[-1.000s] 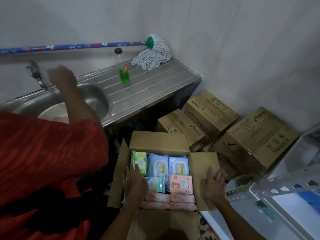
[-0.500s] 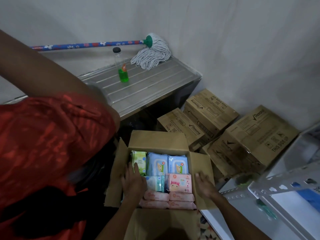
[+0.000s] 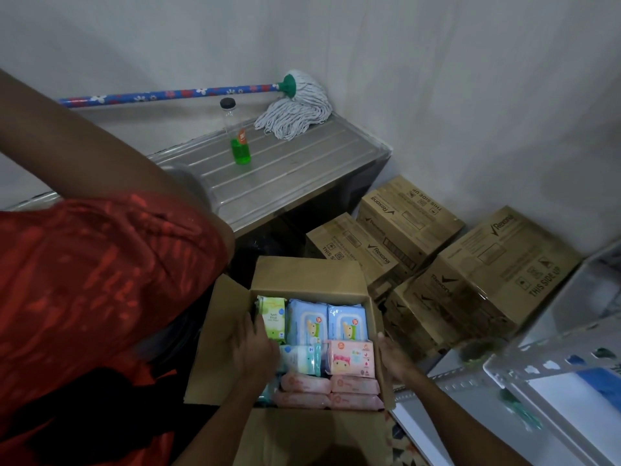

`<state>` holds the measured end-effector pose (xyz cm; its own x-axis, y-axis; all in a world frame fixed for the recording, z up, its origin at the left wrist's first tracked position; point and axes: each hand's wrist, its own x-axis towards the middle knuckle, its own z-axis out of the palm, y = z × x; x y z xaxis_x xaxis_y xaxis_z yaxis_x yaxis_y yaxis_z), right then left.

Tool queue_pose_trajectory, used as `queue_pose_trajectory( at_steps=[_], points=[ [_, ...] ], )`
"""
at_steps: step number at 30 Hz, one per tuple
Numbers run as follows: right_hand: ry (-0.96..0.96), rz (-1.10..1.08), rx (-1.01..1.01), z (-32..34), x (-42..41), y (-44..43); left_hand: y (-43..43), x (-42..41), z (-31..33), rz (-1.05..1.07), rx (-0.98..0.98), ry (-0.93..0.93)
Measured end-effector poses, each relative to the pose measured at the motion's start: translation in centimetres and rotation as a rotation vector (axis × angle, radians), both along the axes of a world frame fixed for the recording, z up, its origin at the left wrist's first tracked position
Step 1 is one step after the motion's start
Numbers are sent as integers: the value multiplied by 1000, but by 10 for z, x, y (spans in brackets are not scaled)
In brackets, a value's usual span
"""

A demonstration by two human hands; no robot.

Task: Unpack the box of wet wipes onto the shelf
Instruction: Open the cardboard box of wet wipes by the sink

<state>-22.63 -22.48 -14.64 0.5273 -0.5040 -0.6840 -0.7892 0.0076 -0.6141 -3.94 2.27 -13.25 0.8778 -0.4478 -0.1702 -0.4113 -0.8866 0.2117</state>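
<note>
Your left grip (image 3: 250, 348) is lying with fingers spread across the wet wipes (image 3: 307, 326) inside the open box (image 3: 302, 277), apparently holding nothing. Your right grip (image 3: 395, 359) is touching the box's right wall; I cannot tell whether it is pinching it. You should be working fingers under one pack and lifting straight up. The white shelf (image 3: 504, 373) is waiting just to the right, and closed cartons (image 3: 487, 274) are crowding the corner behind.

Drainboard (image 3: 302, 183): 1 bottle (image 3: 239, 142), mop head (image 3: 295, 112). Floor (image 3: 400, 442): Rexona cartons (image 3: 497, 264).
</note>
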Motion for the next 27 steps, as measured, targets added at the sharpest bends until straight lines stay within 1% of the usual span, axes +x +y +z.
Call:
queue_pose_trajectory(
  at_steps=[5, 8, 13, 15, 17, 20, 27],
  points=[
    [136, 53, -141, 16, 17, -2, -8, 16, 1, 56, -22, 26],
    [220, 99, -217, 12, 27, -4, -9, 24, 4, 109, -70, 34],
    [344, 164, -389, 1, 37, -2, -10, 35, -1, 110, -161, 13],
    [379, 190, -415, 2, 38, -1, -12, 38, 0, 102, -169, -14],
    [376, 206, -431, -3, 35, -2, -14, 39, 1, 110, -161, -8],
    [379, 324, -475, -1, 35, 1, -15, 37, -1, 98, -118, -6],
    [332, 412, -534, -18, 33, -10, -13, 36, -8, 64, -78, -44]
  ],
)
